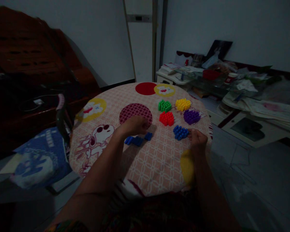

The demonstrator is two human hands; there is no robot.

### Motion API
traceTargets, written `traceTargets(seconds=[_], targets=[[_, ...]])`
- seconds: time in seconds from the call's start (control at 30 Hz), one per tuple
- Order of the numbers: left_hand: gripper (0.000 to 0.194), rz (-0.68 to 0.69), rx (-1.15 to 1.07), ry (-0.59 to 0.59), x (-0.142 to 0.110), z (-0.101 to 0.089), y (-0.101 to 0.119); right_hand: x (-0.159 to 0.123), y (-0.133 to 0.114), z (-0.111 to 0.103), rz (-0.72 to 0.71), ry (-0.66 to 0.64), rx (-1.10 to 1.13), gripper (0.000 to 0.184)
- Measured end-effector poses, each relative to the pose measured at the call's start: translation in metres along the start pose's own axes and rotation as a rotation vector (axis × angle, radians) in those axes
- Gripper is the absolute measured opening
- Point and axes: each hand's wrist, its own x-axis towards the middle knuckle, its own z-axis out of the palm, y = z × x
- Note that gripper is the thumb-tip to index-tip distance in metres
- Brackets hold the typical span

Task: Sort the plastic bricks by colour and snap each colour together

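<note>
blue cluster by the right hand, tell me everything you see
The blue cluster is a group of small, rounded, glossy pieces, plastic by the look. It lies on the patterned tablecloth, nearer the person than the red cluster and purple cluster. The right hand is at its right edge, grip unclear.

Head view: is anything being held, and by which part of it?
The right hand is at the right edge of the blue cluster; whether it grips there cannot be told. Whether the left hand holds anything is also unclear.

A dark sleeve (70, 226) — flecked with orange and green — and a dark, faintly red-patterned garment (169, 209).
</note>
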Motion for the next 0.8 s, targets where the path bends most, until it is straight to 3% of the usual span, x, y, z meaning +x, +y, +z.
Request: traceTargets(seconds=[0.1,0.23,0.33,0.47,0.57,0.7,0.8], targets=[[0.026,-0.068,0.074,-0.169,-0.015,0.007,-0.013,0.0,-0.001,0.0,-0.002,-0.001,-0.01,0.044],[0.029,-0.06,0.003,-0.221,-0.019,0.02,-0.016,-0.001,-0.006,-0.001,-0.009,-0.005,-0.001,0.042],[0.027,-0.013,-0.063,-0.216,-0.021,0.015,-0.018,-0.001,-0.009,0.0,0.005,0.0,0.008,0.042],[0.024,0.081,-0.148,-0.093,-0.019,-0.002,-0.016,-0.001,-0.008,0.0,-0.002,-0.003,0.012,0.042],[0.024,0.188,-0.238,0.021,-0.006,-0.003,-0.005,-0.001,-0.006,0.0,-0.012,0.001,0.003,0.043],[0.029,0.329,-0.386,0.173,0.03,0.016,0.023,-0.002,-0.006,0.0,-0.014,-0.001,0.001,0.045],[0.029,0.415,-0.449,0.204,0.057,0.037,0.044,-0.002,-0.006,0.0,-0.012,-0.007,0.024,0.044]])
